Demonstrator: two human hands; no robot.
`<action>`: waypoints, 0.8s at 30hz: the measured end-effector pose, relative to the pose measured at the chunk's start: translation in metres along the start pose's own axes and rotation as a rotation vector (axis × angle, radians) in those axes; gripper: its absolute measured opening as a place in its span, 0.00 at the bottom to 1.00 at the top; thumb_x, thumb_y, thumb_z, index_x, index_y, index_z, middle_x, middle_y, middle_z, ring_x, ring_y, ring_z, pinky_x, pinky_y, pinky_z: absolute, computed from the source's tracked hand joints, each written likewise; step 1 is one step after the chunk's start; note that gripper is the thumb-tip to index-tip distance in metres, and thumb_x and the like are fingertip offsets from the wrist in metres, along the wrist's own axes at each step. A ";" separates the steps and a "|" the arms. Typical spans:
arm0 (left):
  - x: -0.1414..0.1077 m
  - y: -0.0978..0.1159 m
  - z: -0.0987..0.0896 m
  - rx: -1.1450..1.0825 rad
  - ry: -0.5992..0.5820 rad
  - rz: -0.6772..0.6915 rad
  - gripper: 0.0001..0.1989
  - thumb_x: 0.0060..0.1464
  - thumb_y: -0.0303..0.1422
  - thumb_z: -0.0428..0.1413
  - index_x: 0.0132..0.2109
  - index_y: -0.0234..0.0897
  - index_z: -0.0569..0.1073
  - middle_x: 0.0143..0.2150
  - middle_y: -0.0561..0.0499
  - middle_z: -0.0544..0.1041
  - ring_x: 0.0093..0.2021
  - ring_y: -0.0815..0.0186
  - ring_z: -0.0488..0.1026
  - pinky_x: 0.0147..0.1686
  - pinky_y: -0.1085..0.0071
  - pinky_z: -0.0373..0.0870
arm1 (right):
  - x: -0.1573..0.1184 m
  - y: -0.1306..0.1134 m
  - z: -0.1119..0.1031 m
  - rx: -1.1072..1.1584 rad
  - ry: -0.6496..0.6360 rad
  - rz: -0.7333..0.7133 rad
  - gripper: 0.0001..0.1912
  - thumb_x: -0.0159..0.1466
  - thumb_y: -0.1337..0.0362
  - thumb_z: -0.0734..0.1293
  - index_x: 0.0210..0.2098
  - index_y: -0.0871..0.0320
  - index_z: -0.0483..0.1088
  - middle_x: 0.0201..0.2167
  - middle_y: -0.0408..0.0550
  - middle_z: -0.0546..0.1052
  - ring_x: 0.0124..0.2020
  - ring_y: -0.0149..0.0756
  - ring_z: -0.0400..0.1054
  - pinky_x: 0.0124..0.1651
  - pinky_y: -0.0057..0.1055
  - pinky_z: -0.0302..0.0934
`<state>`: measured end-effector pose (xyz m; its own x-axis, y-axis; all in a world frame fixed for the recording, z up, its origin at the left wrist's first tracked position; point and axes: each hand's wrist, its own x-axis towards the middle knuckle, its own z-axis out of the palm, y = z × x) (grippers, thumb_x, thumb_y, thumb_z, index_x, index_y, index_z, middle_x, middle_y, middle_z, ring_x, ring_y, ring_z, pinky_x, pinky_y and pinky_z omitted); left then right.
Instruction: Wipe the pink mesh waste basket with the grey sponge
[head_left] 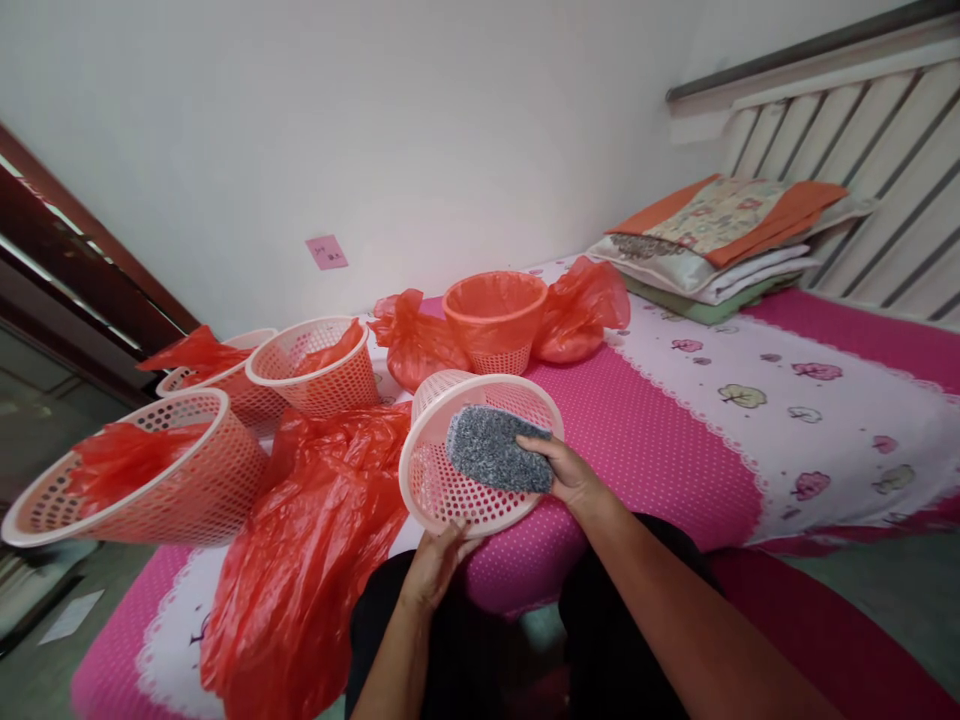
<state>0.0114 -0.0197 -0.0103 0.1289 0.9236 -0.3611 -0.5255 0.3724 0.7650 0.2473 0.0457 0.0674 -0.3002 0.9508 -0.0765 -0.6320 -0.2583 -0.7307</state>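
My left hand [439,562] grips the near rim of a pale pink plastic basket [406,470] with a perforated wall. The basket lies tilted over the bed's edge, its mouth turned towards me. In my right hand [574,475] is a grey speckled cleaning cloth [495,447], thumb on top and the other fingers hidden beneath. The cloth is in front of the basket's opening; whether it touches the inner wall I cannot tell. Left of the basket, a crumpled red plastic bag [315,520] spreads over the bed and hangs down its front.
More pink baskets with red bags inside stand at the left, the nearest one [217,490] by the bed's edge. Behind, a red-lined basket [495,320] stands between two bunched red bags [581,315]. Folded bedding [720,240] is stacked at the back right, on the pink-and-white bedspread [660,440].
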 end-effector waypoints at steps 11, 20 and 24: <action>0.007 -0.013 -0.009 0.148 0.003 -0.019 0.15 0.45 0.27 0.67 0.42 0.31 0.77 0.39 0.42 0.83 0.49 0.49 0.80 0.60 0.49 0.71 | 0.016 0.024 -0.012 -1.045 0.125 -0.447 0.16 0.57 0.69 0.69 0.45 0.59 0.76 0.41 0.51 0.82 0.42 0.43 0.76 0.48 0.38 0.66; 0.008 -0.014 -0.010 0.143 0.043 -0.085 0.32 0.52 0.22 0.60 0.64 0.33 0.65 0.51 0.38 0.81 0.52 0.52 0.79 0.60 0.49 0.71 | 0.010 0.037 -0.011 -1.751 0.023 -0.248 0.18 0.58 0.80 0.63 0.45 0.61 0.75 0.47 0.58 0.79 0.50 0.46 0.71 0.53 0.36 0.60; 0.007 -0.013 -0.008 0.132 0.072 -0.089 0.32 0.53 0.20 0.59 0.64 0.32 0.65 0.54 0.37 0.80 0.54 0.52 0.78 0.61 0.49 0.71 | 0.007 0.045 -0.015 -1.803 -0.043 -0.106 0.15 0.57 0.79 0.65 0.41 0.62 0.77 0.45 0.60 0.79 0.48 0.48 0.71 0.50 0.37 0.60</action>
<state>0.0125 -0.0188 -0.0270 0.1070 0.8792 -0.4643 -0.3994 0.4657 0.7897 0.2277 0.0430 0.0232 -0.3496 0.9369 0.0086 0.8133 0.3080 -0.4937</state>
